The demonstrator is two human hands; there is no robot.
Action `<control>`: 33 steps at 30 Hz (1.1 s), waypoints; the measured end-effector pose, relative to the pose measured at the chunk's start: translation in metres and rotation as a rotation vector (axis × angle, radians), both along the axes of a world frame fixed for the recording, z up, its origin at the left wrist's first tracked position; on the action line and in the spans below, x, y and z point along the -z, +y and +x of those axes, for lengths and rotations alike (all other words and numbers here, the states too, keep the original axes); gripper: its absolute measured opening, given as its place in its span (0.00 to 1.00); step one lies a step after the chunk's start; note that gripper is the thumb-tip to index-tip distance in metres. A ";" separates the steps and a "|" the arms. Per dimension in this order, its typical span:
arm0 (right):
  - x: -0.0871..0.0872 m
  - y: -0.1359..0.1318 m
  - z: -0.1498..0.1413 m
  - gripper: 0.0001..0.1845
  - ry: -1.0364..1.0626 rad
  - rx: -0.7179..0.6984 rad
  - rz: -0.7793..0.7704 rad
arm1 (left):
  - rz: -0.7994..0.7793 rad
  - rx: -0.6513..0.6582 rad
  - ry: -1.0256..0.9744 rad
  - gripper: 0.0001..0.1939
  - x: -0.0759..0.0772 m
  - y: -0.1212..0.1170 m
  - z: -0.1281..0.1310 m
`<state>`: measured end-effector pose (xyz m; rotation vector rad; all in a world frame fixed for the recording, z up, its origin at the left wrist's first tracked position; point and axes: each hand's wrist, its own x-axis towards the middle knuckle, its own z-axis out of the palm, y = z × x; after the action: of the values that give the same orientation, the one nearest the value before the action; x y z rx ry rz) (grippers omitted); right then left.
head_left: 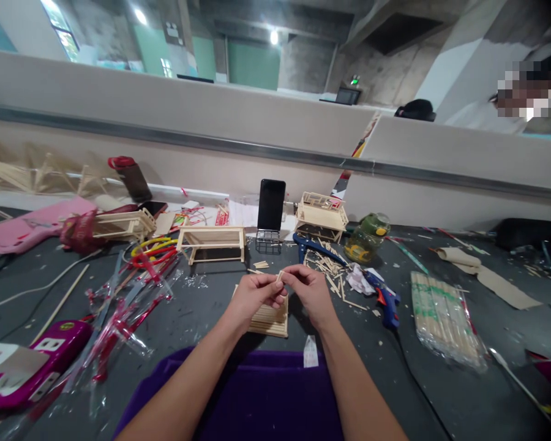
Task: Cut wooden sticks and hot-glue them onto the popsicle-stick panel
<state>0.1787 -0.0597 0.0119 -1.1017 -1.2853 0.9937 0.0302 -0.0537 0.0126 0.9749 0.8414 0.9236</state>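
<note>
My left hand (257,295) and my right hand (308,293) meet fingertip to fingertip over the middle of the table. Pinched between them is a small pale wooden stick (280,276), mostly covered by the fingers. Below the hands lies a flat panel of wooden sticks (270,323) set side by side, partly hidden by my left hand. A few short stick pieces (261,264) rest just beyond the fingers. More loose offcuts (333,269) are scattered to the right, near a blue hot glue gun (388,306) and a dark blue plier-like tool (319,248).
A phone (271,205) stands on a wire holder, with a small stick-built frame (213,237) to its left and a stick-built model (321,215) to its right. Plastic wrappers (128,312) and a purple power strip (41,361) lie left. Bagged sticks (445,315) lie right.
</note>
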 end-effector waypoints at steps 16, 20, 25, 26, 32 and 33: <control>-0.012 -0.003 0.002 0.10 0.577 -0.118 -0.341 | 0.058 0.203 -0.118 0.15 -0.014 -0.008 -0.003; -0.011 -0.002 -0.002 0.10 0.651 -0.136 -0.350 | 0.126 0.107 -0.038 0.14 -0.009 -0.006 0.002; -0.010 -0.003 -0.010 0.10 0.679 -0.127 -0.344 | 0.191 -0.027 0.056 0.10 -0.009 -0.007 0.008; -0.010 -0.003 -0.011 0.11 0.678 -0.121 -0.345 | 0.196 -0.043 0.071 0.09 -0.010 -0.008 0.008; -0.011 -0.002 -0.010 0.13 0.571 -0.046 -0.269 | 0.212 -0.042 0.146 0.11 -0.015 -0.007 0.007; -0.011 -0.001 -0.009 0.13 0.549 -0.038 -0.256 | 0.197 -0.008 0.139 0.12 -0.015 -0.006 0.005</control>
<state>0.1700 -0.0612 0.0229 -0.9036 -0.7501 1.3997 0.0355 -0.0601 0.0280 1.2185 0.8829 0.9667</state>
